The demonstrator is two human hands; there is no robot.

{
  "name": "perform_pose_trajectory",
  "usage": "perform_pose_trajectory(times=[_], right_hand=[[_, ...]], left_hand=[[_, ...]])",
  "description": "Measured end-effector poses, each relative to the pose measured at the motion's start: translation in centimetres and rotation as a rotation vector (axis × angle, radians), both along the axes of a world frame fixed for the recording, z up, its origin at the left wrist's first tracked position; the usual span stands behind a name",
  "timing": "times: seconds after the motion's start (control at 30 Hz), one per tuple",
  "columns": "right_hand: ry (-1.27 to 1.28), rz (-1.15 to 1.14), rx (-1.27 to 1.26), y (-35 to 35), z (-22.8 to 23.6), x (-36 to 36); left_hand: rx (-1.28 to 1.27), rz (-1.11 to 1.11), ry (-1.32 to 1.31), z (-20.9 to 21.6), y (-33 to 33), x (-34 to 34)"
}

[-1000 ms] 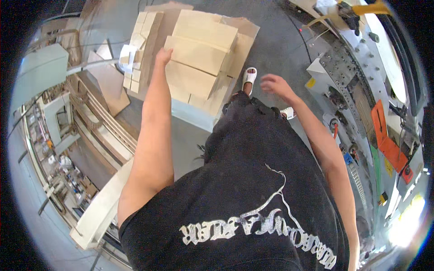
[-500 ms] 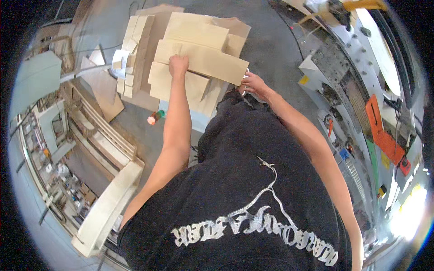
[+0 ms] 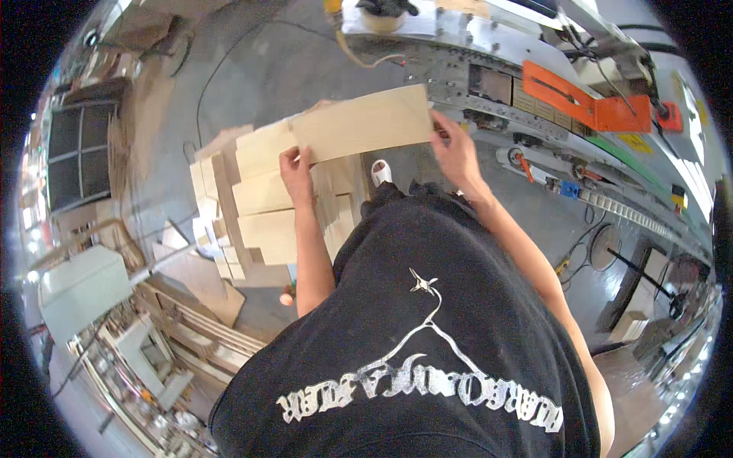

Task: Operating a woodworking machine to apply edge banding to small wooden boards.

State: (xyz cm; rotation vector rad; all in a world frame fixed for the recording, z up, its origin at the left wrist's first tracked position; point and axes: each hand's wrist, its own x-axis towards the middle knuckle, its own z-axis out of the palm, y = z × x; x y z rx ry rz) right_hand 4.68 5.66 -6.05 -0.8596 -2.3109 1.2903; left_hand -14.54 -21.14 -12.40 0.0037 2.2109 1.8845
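Observation:
A long, thin light-wood board [image 3: 363, 122] is held up in front of me, tilted slightly with its right end higher. My left hand [image 3: 298, 177] pinches its lower edge near the left end, thumb and fingers closed on it. At the right end, my right hand [image 3: 458, 156] grips the short edge with the fingers; part of the grip is hidden behind the board. Below and to the left lies a stack of similar wooden boards [image 3: 263, 229], partly covered by my left forearm.
A long metal machine [image 3: 489, 69] with an orange bracket [image 3: 584, 99] runs along the right. Shorter wood pieces [image 3: 205, 187] sit left of the stack. A pale machine with rails [image 3: 179, 313] stands at lower left. A cable [image 3: 202, 99] crosses the grey floor.
The board has been lifted off the stack and moved right, toward the machine. My left hand has shifted from its top to its lower edge. My view has turned to the right.

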Motion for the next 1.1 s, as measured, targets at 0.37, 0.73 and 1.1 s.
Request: perform_pose_trajectory(times=[0.37, 0.73, 1.1], right_hand=[[-0.146, -0.393, 0.125, 14.3, -2.7, 6.4], [0.449, -0.537, -0.492, 8.2, -4.7, 4.4], [0.671, -0.93, -0.613, 11.9, -3.5, 6.0]], left_hand=[[-0.26, -0.532, 0.284, 3.3, 19.7, -0.3], [-0.384, -0.58, 0.484, 2.4, 21.2, 0.0], [-0.354, -0.748, 0.354, 5.1, 26.9, 5.9]])
